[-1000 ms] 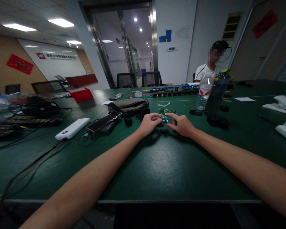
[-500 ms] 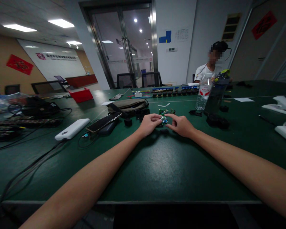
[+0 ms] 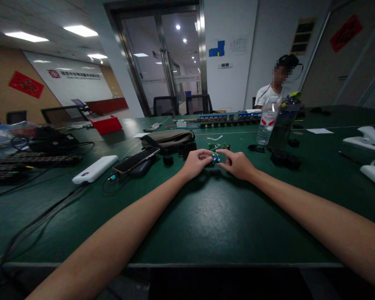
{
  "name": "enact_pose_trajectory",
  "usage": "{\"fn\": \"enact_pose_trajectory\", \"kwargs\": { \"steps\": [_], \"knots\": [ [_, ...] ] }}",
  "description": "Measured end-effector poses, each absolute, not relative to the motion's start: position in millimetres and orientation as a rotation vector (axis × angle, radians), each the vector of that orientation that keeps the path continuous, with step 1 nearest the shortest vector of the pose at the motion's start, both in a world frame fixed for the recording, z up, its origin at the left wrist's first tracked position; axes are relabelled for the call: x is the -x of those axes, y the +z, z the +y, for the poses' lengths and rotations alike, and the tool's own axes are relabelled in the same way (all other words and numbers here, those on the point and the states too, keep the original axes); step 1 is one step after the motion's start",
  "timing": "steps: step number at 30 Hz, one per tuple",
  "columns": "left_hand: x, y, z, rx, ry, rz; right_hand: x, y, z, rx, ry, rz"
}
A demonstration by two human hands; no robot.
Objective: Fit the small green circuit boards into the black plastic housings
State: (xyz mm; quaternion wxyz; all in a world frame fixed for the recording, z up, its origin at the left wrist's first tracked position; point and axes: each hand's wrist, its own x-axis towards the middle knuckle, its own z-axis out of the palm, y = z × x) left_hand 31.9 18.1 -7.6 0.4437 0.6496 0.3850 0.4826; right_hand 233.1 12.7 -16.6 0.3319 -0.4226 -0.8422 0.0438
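Observation:
A small circuit board (image 3: 215, 157) with blue, white and green parts is held up just over the table, between my two hands. My left hand (image 3: 196, 163) pinches its left side with thumb and fingertips. From the right, my right hand (image 3: 237, 165) curves thumb and index finger round the board's upper and lower edges. The fingertips partly cover the board. Right behind it lie more green circuit boards (image 3: 220, 146). A small black block (image 3: 215, 171) is below the hands on the table.
On the left are a phone (image 3: 137, 160), a white power bank (image 3: 95, 169) with a cable, and a grey pouch (image 3: 168, 138). Black parts (image 3: 285, 158) and a water bottle (image 3: 266, 125) are to the right. Across the green table (image 3: 212, 225) sits a person (image 3: 264, 95).

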Motion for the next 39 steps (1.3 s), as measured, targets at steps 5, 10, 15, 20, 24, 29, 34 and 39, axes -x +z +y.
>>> {"fn": "enact_pose_trajectory", "kwargs": {
  "steps": [5,10,15,20,24,29,34,39],
  "knots": [
    [-30.9,-8.7,20.0,-1.639,1.187,0.940,-233.5,-17.0,13.1,1.100,0.107,-2.199],
    [-31.5,-8.5,19.5,-1.622,1.183,0.929,-233.0,-16.6,12.3,1.101,0.106,-2.197],
    [-33.5,-7.5,17.4,-1.643,1.164,0.917,-232.6,-16.2,11.8,1.120,0.095,-2.189],
    [-34.7,-4.9,11.5,-1.813,1.174,0.951,-233.0,-16.7,12.7,1.124,0.099,-2.176],
    [-33.2,-4.3,6.0,-2.049,1.147,0.998,-233.1,-16.1,12.4,1.125,0.112,-2.165],
    [-30.0,-5.5,5.8,-2.392,1.026,1.072,-232.7,-14.8,11.1,1.098,0.123,-2.200],
    [-27.9,-3.2,7.2,-2.628,0.906,1.201,-232.7,-14.9,11.4,1.086,0.107,-2.212],
    [-27.0,0.5,4.9,-2.754,0.826,1.304,-232.3,-15.3,11.8,1.106,0.111,-2.209]
  ]
}}
